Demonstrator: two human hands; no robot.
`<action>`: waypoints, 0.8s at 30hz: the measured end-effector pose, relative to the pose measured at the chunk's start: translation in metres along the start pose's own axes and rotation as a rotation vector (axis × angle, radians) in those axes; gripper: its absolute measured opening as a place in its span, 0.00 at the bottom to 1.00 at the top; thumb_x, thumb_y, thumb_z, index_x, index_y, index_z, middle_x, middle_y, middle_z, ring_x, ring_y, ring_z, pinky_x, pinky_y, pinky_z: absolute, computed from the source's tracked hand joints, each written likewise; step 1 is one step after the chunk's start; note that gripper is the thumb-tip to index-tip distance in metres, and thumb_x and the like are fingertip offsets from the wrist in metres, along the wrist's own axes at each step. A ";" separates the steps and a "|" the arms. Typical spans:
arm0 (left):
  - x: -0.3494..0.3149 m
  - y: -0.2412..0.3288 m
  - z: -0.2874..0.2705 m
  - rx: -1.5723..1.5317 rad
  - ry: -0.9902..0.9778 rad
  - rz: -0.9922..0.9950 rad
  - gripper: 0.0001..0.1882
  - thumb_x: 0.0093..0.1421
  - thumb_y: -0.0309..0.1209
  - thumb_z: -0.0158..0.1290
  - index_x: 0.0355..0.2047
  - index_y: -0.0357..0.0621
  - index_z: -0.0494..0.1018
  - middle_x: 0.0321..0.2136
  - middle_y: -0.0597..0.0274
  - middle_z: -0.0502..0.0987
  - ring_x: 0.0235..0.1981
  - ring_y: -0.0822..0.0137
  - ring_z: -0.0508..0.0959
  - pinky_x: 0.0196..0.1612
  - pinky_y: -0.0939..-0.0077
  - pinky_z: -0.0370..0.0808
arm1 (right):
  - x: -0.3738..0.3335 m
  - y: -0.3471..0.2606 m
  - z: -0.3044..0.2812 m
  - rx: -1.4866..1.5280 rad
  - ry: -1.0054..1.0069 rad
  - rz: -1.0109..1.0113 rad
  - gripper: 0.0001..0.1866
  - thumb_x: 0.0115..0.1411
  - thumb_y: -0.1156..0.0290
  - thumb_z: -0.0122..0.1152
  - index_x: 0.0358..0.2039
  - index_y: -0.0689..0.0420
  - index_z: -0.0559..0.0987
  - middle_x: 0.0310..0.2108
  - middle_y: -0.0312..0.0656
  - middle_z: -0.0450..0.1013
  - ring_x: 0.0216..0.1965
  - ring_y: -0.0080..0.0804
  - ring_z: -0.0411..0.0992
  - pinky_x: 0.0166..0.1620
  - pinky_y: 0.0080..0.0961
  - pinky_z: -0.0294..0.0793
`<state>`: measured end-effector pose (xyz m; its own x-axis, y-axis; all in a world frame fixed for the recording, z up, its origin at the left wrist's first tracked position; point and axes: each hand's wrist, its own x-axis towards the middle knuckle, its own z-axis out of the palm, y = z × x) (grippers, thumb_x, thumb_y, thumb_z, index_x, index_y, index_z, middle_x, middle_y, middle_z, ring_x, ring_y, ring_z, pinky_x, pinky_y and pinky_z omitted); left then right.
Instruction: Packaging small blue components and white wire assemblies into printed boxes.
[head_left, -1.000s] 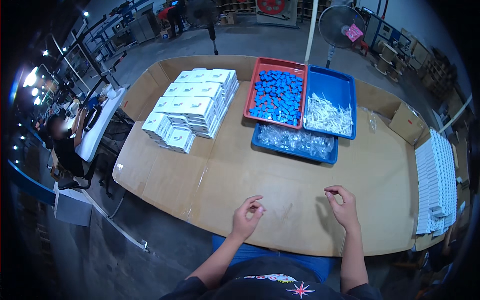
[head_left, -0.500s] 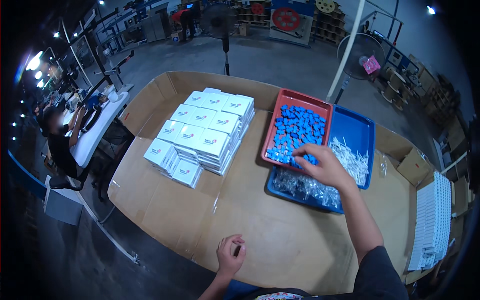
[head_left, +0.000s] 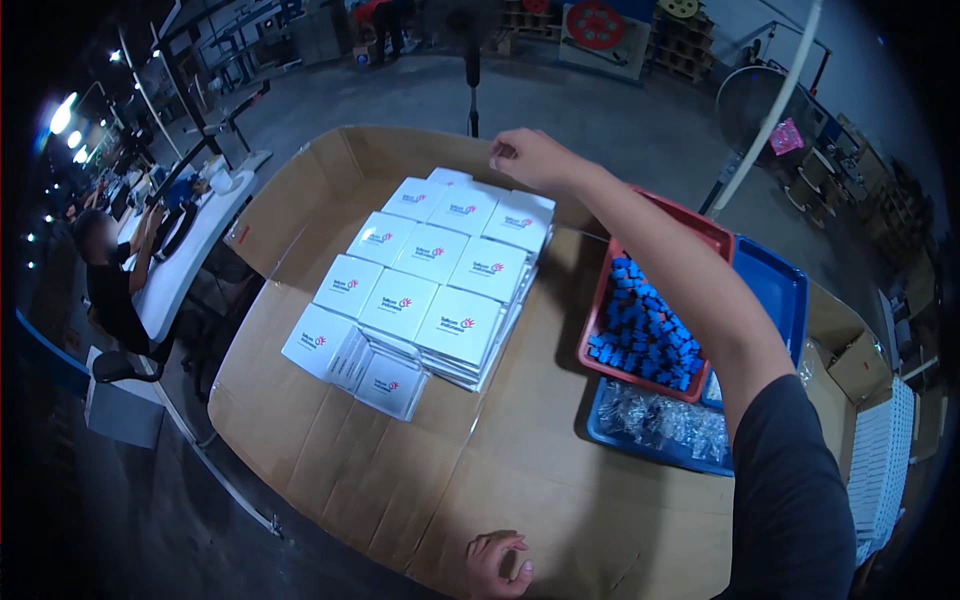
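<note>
My right hand [head_left: 540,160] is raised at the far edge of the cardboard-lined table, beyond the stacked white boxes [head_left: 420,250]. Its fingers are curled together, and whatever may be in them is hidden. Low in the middle, near the table's front edge, my left hand [head_left: 497,565] is half curled, thumb and fingers apart, with nothing visible between them. My right forearm passes over a red tray [head_left: 590,330] of small blue plastic pieces [head_left: 640,325]. Under and beside it are blue trays [head_left: 775,270]; crumpled clear plastic pieces [head_left: 660,420] lie in the near part.
A raised cardboard wall [head_left: 300,170] borders the table. White slotted strips [head_left: 880,470] are stacked at the right edge, near a small cardboard box [head_left: 862,365]. Another person [head_left: 115,285] sits at a white table on the left. Standing fans [head_left: 755,110] are beyond.
My right hand has left the blue pieces and swung up and left past the white boxes. My left hand appears lower. The view has shifted, with the trays now farther right.
</note>
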<state>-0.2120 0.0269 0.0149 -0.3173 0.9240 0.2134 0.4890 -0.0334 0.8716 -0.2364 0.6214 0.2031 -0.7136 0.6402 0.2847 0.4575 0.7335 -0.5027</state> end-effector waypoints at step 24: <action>-0.003 -0.023 -0.006 -0.095 0.015 -0.011 0.17 0.56 0.39 0.64 0.41 0.40 0.78 0.29 0.61 0.83 0.33 0.56 0.82 0.41 0.60 0.76 | 0.108 0.025 0.072 -0.022 -0.033 0.030 0.23 0.58 0.61 0.77 0.48 0.64 0.82 0.45 0.50 0.82 0.47 0.40 0.80 0.52 0.34 0.78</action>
<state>-0.2272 0.0222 -0.0036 -0.3347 0.9188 0.2095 0.4067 -0.0596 0.9116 -0.3399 0.6927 0.1623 -0.7162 0.6545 0.2423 0.4904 0.7189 -0.4925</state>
